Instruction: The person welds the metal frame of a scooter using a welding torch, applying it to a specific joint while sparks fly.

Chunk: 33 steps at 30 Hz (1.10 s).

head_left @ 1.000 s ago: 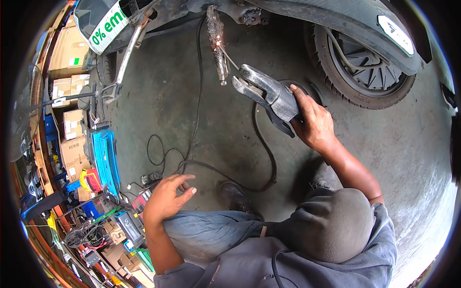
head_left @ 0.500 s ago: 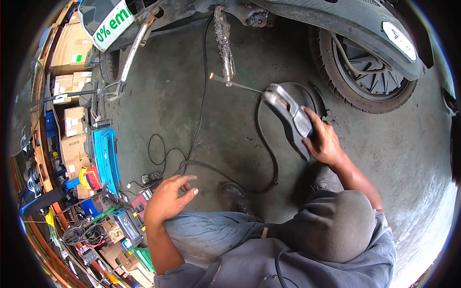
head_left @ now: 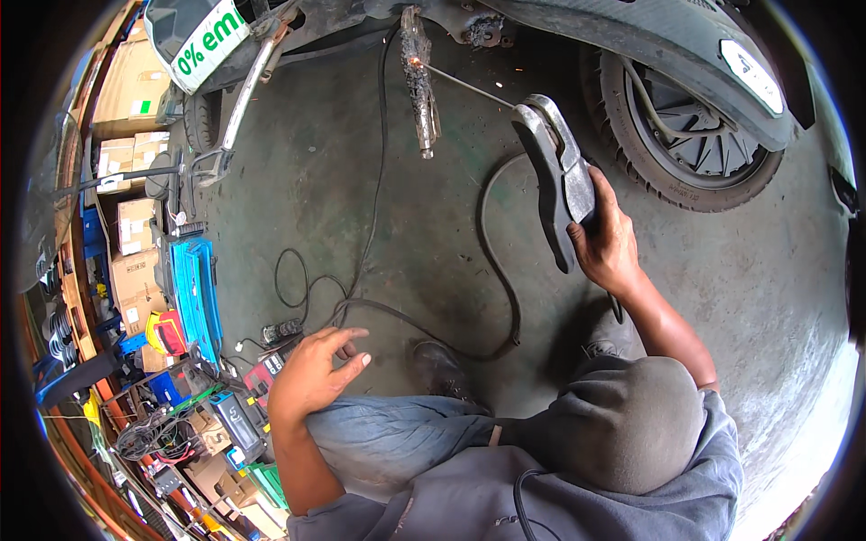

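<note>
My right hand (head_left: 612, 236) grips a grey and black welding electrode holder (head_left: 552, 162), fingers wrapped round its handles. A thin welding rod (head_left: 469, 87) runs up and left from its jaws. The rod's tip meets a crusted, spatter-covered metal clamp-like piece (head_left: 420, 99) hanging from the vehicle's underside, and a small orange glow shows there. Whether the tip touches it or passes in front, I cannot tell. My left hand (head_left: 316, 371) holds nothing; its fingers and thumb are apart, above my bent left knee.
A vehicle's dark body panel (head_left: 622, 54) spans the top, with its wheel (head_left: 690, 135) at right. A black cable (head_left: 383, 171) loops over the concrete floor (head_left: 433, 225). At left stand cardboard boxes (head_left: 131, 90), blue folded panels (head_left: 194, 288) and cluttered shelves with tools.
My right hand has tilted the electrode holder more upright and raised its jaws. The rod's tip has moved up to the crusted metal piece, where a glow appears. My left hand stays put.
</note>
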Available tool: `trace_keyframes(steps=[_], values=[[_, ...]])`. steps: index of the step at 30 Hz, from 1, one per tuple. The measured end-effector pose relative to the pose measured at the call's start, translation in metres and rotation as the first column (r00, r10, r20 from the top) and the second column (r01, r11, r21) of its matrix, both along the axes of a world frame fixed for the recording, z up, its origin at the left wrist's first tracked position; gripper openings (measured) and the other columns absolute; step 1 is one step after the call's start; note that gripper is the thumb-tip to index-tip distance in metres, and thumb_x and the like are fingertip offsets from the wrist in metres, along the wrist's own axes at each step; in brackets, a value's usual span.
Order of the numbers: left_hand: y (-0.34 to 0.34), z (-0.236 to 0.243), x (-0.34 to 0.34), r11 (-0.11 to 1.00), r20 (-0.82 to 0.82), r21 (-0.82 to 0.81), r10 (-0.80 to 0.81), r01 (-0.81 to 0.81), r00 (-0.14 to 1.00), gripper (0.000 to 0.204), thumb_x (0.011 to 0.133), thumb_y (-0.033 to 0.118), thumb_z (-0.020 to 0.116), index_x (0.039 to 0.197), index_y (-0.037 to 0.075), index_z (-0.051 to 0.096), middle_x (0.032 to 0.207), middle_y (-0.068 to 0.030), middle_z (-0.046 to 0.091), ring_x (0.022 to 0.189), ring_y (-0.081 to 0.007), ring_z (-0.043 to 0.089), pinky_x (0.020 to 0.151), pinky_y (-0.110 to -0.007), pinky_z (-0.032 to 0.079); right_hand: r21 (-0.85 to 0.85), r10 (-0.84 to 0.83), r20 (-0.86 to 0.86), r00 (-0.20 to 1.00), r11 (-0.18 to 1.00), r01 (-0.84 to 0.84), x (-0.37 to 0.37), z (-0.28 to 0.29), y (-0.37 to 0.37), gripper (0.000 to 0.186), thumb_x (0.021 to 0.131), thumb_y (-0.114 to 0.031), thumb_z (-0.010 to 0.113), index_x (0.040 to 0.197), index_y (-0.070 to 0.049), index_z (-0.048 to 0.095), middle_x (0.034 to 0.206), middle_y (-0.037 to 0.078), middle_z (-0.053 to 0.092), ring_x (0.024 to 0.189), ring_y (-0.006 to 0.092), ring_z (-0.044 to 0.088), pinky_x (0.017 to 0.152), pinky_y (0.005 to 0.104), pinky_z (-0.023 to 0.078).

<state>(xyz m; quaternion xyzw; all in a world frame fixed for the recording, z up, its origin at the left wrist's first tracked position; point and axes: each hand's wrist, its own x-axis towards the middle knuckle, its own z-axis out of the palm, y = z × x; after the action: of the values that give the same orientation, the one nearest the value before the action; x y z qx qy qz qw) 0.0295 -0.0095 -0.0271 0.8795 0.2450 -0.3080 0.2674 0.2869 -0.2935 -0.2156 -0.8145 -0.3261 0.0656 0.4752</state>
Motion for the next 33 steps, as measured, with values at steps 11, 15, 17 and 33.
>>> trace_keyframes(steps=[11,15,17,33], values=[[0.000,0.002,0.000,1.000,-0.010,-0.005,0.018,-0.018,1.000,0.041,0.089,0.030,0.072,0.121,0.005,0.069,0.093,-0.0134,0.069,0.090,-0.0335,0.066,0.082,-0.042,0.051,0.498,0.401,-0.832,0.384,0.845,0.195,-0.017,-0.029,-0.032,0.068,0.099,-0.008,0.061,0.158,-0.011,0.027,0.098,0.008,0.058,0.075,0.0143,0.060,0.067,0.0270,0.052],[-0.002,0.000,0.001,1.000,0.006,-0.009,-0.012,0.012,1.000,0.041,0.089,0.029,0.072,0.121,0.004,0.068,0.092,-0.0130,0.069,0.089,-0.0319,0.066,0.082,-0.041,0.051,0.288,0.110,-0.611,0.784,0.953,0.091,-0.011,-0.034,-0.032,0.064,0.100,-0.009,0.060,0.156,-0.004,0.030,0.121,0.017,0.063,0.107,0.0266,0.064,0.094,0.0364,0.050],[0.000,0.002,0.000,1.000,-0.013,-0.020,0.004,-0.004,1.000,0.041,0.089,0.026,0.072,0.122,0.003,0.068,0.091,-0.0123,0.068,0.087,-0.0288,0.065,0.080,-0.039,0.051,0.199,0.056,-0.472,0.880,0.979,0.045,-0.004,-0.022,-0.021,0.063,0.100,-0.009,0.059,0.155,-0.001,0.031,0.131,0.021,0.061,0.122,0.0307,0.060,0.106,0.0393,0.045],[-0.001,0.002,0.000,1.000,0.014,-0.008,0.006,-0.006,1.000,0.040,0.089,0.028,0.072,0.121,0.004,0.068,0.092,-0.0131,0.069,0.089,-0.0305,0.066,0.082,-0.040,0.051,0.111,0.074,-0.452,0.889,0.993,-0.026,-0.027,-0.013,-0.030,0.063,0.099,-0.012,0.062,0.153,0.001,0.032,0.135,0.027,0.060,0.131,0.0356,0.056,0.111,0.0421,0.039]])
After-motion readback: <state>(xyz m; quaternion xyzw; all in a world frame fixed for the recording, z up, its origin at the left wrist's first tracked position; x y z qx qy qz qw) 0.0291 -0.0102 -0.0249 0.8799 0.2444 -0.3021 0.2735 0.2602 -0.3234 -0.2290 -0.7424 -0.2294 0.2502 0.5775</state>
